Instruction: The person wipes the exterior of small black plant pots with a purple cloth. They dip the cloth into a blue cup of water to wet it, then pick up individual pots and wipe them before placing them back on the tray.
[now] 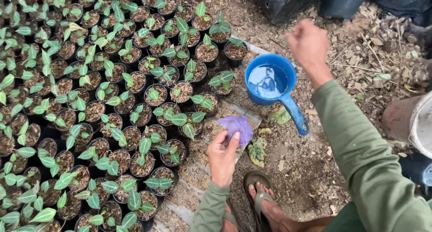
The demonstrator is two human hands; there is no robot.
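My left hand (222, 156) grips a small clear plastic bag (237, 127) with purple contents, held low over the ground beside the seedling pots. My right hand (308, 44) is raised past a blue water scoop (270, 81), its fingers curled into a loose fist with nothing visible in it. The scoop sits on the ground, full of water, its handle (295, 114) pointing toward me. Both arms wear green sleeves.
Several small black pots with green seedlings (90, 110) fill the left half. Dry leaves and soil cover the ground at right. Dark tubs (288, 2) stand at the top, a pale container (416, 122) at the right edge. My sandaled foot (263, 200) is below.
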